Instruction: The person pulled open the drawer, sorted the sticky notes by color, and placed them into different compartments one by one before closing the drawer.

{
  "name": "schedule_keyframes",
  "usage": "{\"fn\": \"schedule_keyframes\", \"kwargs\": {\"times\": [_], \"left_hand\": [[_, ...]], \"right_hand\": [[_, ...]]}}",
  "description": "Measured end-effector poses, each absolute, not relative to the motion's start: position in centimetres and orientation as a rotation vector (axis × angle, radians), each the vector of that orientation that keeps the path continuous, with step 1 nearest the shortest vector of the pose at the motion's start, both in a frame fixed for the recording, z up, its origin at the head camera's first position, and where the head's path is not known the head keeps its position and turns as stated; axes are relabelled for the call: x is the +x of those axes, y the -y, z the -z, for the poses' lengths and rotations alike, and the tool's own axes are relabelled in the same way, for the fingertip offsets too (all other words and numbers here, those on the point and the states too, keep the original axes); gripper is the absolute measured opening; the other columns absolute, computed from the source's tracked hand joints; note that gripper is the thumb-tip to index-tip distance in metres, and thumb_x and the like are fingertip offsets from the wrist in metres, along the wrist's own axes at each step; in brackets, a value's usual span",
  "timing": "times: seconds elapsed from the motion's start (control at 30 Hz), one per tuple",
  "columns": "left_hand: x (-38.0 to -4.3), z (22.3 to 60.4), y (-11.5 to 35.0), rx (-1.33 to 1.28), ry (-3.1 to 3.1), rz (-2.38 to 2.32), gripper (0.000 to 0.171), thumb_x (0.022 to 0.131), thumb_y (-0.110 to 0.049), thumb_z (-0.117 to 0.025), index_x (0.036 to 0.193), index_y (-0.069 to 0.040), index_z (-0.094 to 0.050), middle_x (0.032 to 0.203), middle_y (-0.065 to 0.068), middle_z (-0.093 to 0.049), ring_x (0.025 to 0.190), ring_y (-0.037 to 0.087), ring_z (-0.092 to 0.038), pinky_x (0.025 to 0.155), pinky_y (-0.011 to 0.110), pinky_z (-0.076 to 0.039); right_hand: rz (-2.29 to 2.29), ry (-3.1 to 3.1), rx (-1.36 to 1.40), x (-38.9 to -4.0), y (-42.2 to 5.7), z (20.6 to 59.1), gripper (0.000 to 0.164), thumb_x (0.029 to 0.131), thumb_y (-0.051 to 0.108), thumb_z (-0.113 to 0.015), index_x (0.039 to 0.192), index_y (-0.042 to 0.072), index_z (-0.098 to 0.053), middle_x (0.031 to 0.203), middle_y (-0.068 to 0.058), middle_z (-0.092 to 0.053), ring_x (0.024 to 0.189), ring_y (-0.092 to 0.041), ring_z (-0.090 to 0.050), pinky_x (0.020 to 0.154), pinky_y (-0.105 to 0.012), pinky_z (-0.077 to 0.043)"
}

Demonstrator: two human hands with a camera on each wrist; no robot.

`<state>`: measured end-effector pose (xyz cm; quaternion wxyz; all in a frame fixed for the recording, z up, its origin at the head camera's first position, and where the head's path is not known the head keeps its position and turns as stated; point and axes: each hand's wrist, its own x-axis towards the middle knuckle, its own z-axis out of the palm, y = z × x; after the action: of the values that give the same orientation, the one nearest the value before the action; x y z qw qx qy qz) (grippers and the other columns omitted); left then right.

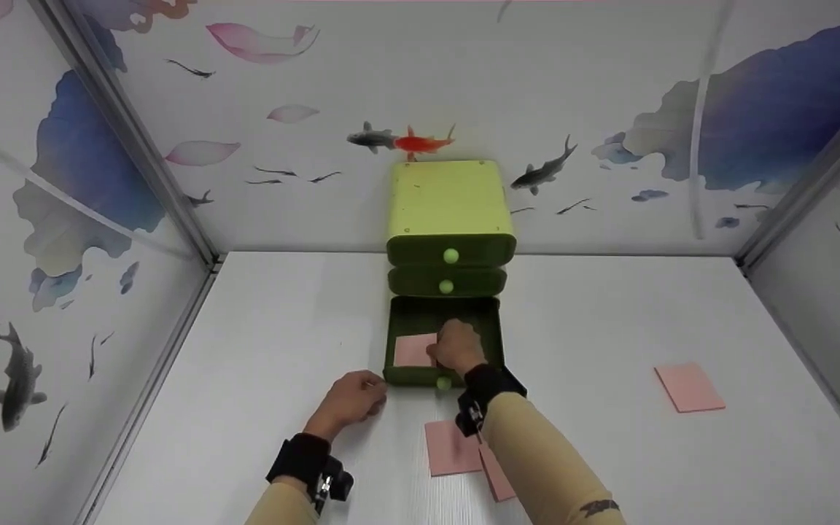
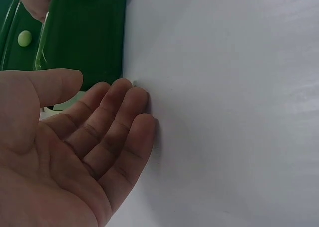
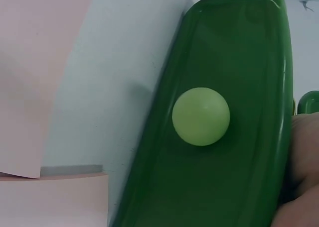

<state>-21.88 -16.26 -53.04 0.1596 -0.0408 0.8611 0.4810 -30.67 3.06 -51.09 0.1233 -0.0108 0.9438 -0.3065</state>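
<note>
A green cabinet [image 1: 449, 197] of small drawers stands at the back wall, its bottom drawer [image 1: 407, 376] pulled far out. Inside that drawer lies a pink note pad [image 1: 413, 351]. My right hand [image 1: 459, 345] reaches into the drawer with bent fingers, the thumb overlapping the pad's right edge; its fingertips are hidden, so I cannot tell whether it holds anything. My left hand [image 1: 353, 398] rests on the table by the drawer's front left corner. In the left wrist view its fingers [image 2: 112, 130] are loosely bent around nothing, close to the green drawer front [image 2: 87, 40].
Two more pink pads [image 1: 453, 449] lie in front of the drawer, one partly under my right forearm. Another pink pad [image 1: 690, 387] is off to the right on the white table [image 1: 281, 313]. Printed panels [image 1: 281, 189] wall in the back and sides.
</note>
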Motion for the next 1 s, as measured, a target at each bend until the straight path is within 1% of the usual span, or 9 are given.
{"fn": "schedule_keyframes", "kwargs": {"times": [0.23,0.43,0.57,0.63,0.7,0.77,0.83,0.9,1.0], "left_hand": [[-21.9,53.1,16.1,-0.101,-2.47,-1.369,0.026,0.097,-0.02,-0.055,0.109,0.001,-0.067,0.087,0.014,-0.069,0.075,0.02,-0.063,0.06,0.024,-0.046],[-21.9,53.4,16.1,-0.101,-2.448,-1.387,0.026,0.097,-0.02,-0.055,0.108,0.001,-0.066,0.088,0.014,-0.069,0.076,0.019,-0.063,0.061,0.025,-0.047],[-21.9,53.5,16.0,-0.092,-2.436,-1.399,0.026,0.098,-0.02,-0.055,0.108,0.001,-0.065,0.088,0.014,-0.068,0.073,0.018,-0.062,0.06,0.026,-0.047],[-21.9,53.5,16.0,-0.092,-2.421,-1.413,0.026,0.098,-0.019,-0.054,0.108,0.002,-0.065,0.086,0.014,-0.068,0.07,0.016,-0.059,0.06,0.026,-0.046],[-21.9,53.5,16.0,-0.09,-2.416,-1.418,0.026,0.097,-0.019,-0.054,0.107,0.003,-0.066,0.085,0.014,-0.068,0.067,0.015,-0.057,0.059,0.025,-0.046],[-21.9,53.5,15.9,-0.093,-2.411,-1.42,0.026,0.097,-0.018,-0.054,0.107,0.003,-0.066,0.084,0.013,-0.068,0.066,0.015,-0.056,0.058,0.025,-0.045],[-21.9,53.4,15.9,-0.1,-2.409,-1.414,0.026,0.097,-0.018,-0.054,0.108,0.003,-0.065,0.084,0.013,-0.067,0.067,0.015,-0.056,0.059,0.025,-0.045],[-21.9,53.4,15.9,-0.107,-2.411,-1.401,0.026,0.097,-0.018,-0.054,0.108,0.003,-0.065,0.085,0.012,-0.067,0.068,0.015,-0.057,0.059,0.025,-0.046],[-21.9,53.3,15.9,-0.117,-2.41,-1.39,0.026,0.097,-0.018,-0.053,0.109,0.002,-0.065,0.084,0.011,-0.066,0.069,0.015,-0.056,0.059,0.025,-0.045]], "right_hand": [[0.811,-2.756,-0.021,-30.9,-3.2,51.4,0.018,0.08,0.009,-0.068,0.063,0.004,-0.073,0.052,0.001,-0.057,0.049,-0.014,-0.049,0.046,-0.026,-0.037],[0.797,-2.764,-0.021,-30.8,-3.6,51.5,0.023,0.077,0.009,-0.071,0.055,0.01,-0.063,0.051,0.003,-0.049,0.048,-0.014,-0.045,0.044,-0.027,-0.035],[0.798,-2.769,-0.041,-30.6,-3.9,51.4,0.019,0.079,0.011,-0.071,0.06,0.007,-0.069,0.052,0.004,-0.05,0.049,-0.013,-0.046,0.046,-0.027,-0.035],[0.791,-2.785,-0.074,-30.4,-4.1,51.2,0.022,0.082,0.012,-0.068,0.06,0.007,-0.07,0.051,0.004,-0.05,0.049,-0.013,-0.045,0.046,-0.026,-0.035],[0.782,-2.8,-0.104,-30.3,-4.3,51.0,0.031,0.084,0.014,-0.066,0.054,0.009,-0.064,0.05,0.005,-0.047,0.049,-0.012,-0.044,0.047,-0.026,-0.034],[0.768,-2.815,-0.122,-30.2,-4.5,50.7,0.041,0.087,0.016,-0.065,0.048,0.013,-0.053,0.048,0.006,-0.042,0.048,-0.012,-0.041,0.047,-0.026,-0.032],[0.756,-2.821,-0.127,-30.1,-4.7,50.5,0.047,0.088,0.018,-0.065,0.047,0.017,-0.041,0.047,0.006,-0.037,0.047,-0.012,-0.039,0.047,-0.026,-0.032],[0.748,-2.819,-0.122,-30.1,-4.9,50.4,0.05,0.088,0.019,-0.066,0.047,0.018,-0.036,0.047,0.007,-0.033,0.046,-0.012,-0.037,0.046,-0.027,-0.031],[0.757,-2.809,-0.125,-30.1,-5.2,50.1,0.05,0.087,0.017,-0.066,0.048,0.018,-0.036,0.047,0.007,-0.032,0.046,-0.011,-0.036,0.046,-0.026,-0.031]]}}
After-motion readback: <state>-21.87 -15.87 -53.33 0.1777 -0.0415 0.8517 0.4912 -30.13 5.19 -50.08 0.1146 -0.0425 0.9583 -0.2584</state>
